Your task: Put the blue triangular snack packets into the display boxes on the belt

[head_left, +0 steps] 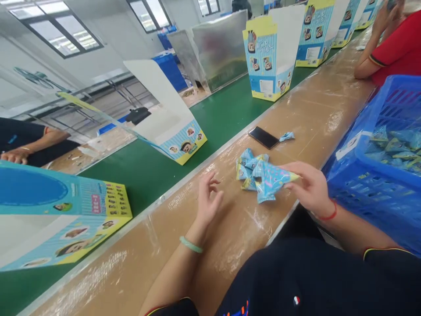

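My right hand (309, 183) pinches the yellow corner of a blue triangular sachet (273, 179) with pink marks, held just over the work table. Beside it lies a small pile of similar blue and yellow sachets (247, 166), partly covered by the held one. To the left of the pile, my left hand (209, 196) hovers over the table with its fingers curled loosely and apart, nothing in it. A phone (264, 137) lies beyond the pile, and a single small sachet (287, 136) rests at its right end.
A green conveyor belt (219, 113) runs beyond the brown table (315, 116), carrying several open printed boxes, one tilted box (184, 142) nearest ahead. At my right stands a blue basket (348, 164) holding many sachets. A co-worker's red sleeve (399, 50) and another person's hand (16, 156) are nearby.
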Demonstrator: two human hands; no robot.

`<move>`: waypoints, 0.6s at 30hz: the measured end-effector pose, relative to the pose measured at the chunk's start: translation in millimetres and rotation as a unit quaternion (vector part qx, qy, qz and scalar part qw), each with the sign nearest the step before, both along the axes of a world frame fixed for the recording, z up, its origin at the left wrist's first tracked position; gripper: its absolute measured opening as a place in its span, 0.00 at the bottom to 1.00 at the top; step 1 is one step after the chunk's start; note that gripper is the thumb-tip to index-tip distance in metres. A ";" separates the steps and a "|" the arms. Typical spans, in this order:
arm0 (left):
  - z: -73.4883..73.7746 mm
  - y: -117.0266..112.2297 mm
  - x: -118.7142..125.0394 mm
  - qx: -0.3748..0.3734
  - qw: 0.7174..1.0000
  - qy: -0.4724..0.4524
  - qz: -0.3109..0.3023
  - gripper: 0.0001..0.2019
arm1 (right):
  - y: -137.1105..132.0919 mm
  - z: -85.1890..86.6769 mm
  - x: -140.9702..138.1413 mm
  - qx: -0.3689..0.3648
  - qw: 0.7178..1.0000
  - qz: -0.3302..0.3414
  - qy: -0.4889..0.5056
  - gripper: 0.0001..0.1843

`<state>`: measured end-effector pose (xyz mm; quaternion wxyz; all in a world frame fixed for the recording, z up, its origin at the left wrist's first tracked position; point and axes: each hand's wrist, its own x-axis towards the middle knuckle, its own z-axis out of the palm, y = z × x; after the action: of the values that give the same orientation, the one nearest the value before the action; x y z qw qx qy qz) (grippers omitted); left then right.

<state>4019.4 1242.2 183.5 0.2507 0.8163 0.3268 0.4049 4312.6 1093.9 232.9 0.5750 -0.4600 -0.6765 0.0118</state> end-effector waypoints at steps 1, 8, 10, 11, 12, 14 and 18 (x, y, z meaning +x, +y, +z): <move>1.1 -14.2 -4.8 -0.011 1.000 -0.020 -0.019 0.35 | -0.6 -4.3 -15.6 0.007 0.999 0.027 -0.022 0.15; 7.3 -79.9 -16.3 -0.049 0.979 0.130 -0.150 0.39 | -3.6 -46.0 -79.7 0.009 0.991 0.079 -0.108 0.18; 6.9 -80.3 -14.1 -0.051 0.976 0.174 -0.125 0.26 | -1.7 -51.9 -74.5 -0.004 0.991 0.064 -0.119 0.27; 6.8 -77.5 -13.6 -0.052 0.975 0.185 -0.112 0.23 | 0.3 -55.1 -68.5 -0.014 0.992 0.026 -0.124 0.31; 7.0 -73.2 -14.0 -0.052 0.973 0.196 -0.108 0.22 | 2.9 -58.9 -61.3 -0.033 0.990 -0.025 -0.136 0.32; 7.3 -62.4 -16.8 -0.050 0.965 0.227 -0.121 0.22 | 9.0 -68.5 -46.1 -0.111 0.969 -0.123 -0.186 0.31; 3.5 -44.8 -25.7 -0.055 0.930 0.318 -0.179 0.25 | 11.3 -81.0 -26.8 -0.264 0.922 -0.141 -0.244 0.23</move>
<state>3993.7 1197.4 187.0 0.2461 0.9322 0.2598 0.0541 4285.8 1105.2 151.9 0.2457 -0.6744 -0.6963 -0.0039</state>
